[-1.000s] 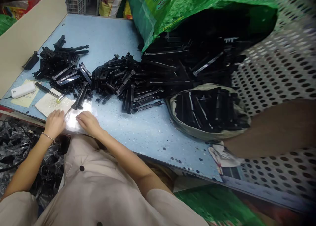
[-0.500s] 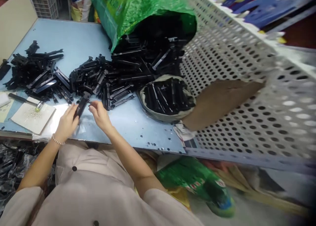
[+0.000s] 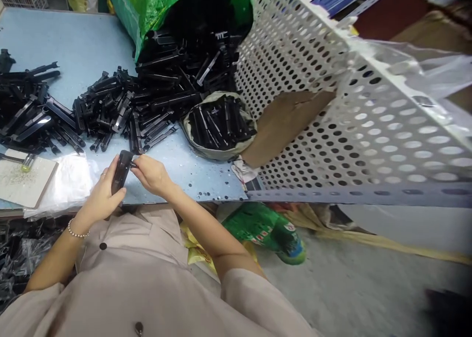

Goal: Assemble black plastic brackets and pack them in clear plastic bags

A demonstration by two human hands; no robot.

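My left hand (image 3: pixel 99 199) is wrapped around a long black plastic part (image 3: pixel 121 172), held tilted over the near edge of the table. From the right, my right hand (image 3: pixel 153 176) pinches a small thin dark piece (image 3: pixel 133 165) against the upper side of that part; its exact kind is too small to make out. Just beyond my hands lie heaped black plastic parts (image 3: pixel 106 103), with another pile (image 3: pixel 29 113) to the left. A clear plastic bag (image 3: pixel 72 182) lies flat beside my left hand.
A green sack (image 3: pixel 129 13) spills black parts at the back. A round cloth-rimmed container (image 3: pixel 221 153) holds more of them. Right of it rises a white perforated panel (image 3: pixel 302 47) with brown cardboard (image 3: pixel 287 123). A pale board (image 3: pixel 27 180) carries a yellow-tipped tool (image 3: pixel 26 164).
The camera view has swung right, so the table contents sit further left. The held part is more upright, and my right fingers have closed in against its side.
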